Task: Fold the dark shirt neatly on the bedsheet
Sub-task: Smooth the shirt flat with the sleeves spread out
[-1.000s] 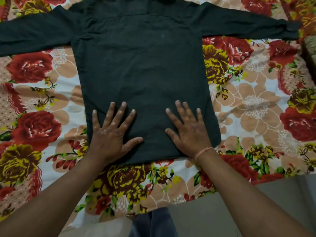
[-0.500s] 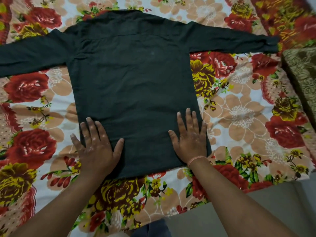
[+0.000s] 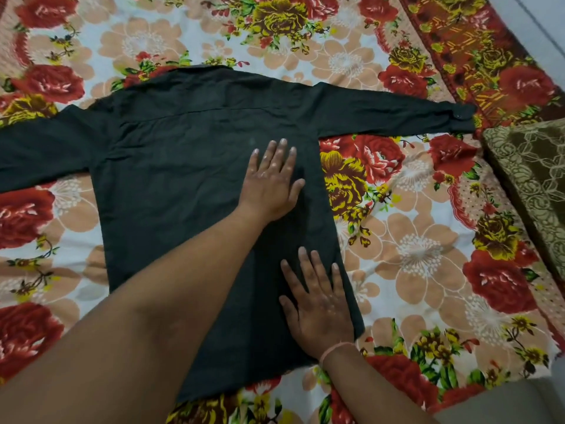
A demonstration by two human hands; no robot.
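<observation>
Head view: dark shirt (image 3: 189,191) lies flat, back side up, across the middle of the floral bedsheet (image 3: 412,249), both sleeves spread out to frame left and right. Left hand (image 3: 270,182) pressed flat on the shirt's right-centre, fingers (image 3: 282,149) spread, gripping nothing. Right hand (image 3: 319,313) flat near the shirt's lower right corner, fingers extended, also gripping nothing; thin pink band (image 3: 333,351) at its wrist. Brown patterned cushion (image 3: 532,179) at right frame edge.

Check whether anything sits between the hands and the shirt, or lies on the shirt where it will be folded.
Nothing visible does. The left hand and right hand both press flat on the shirt, spread on the bedsheet.
</observation>
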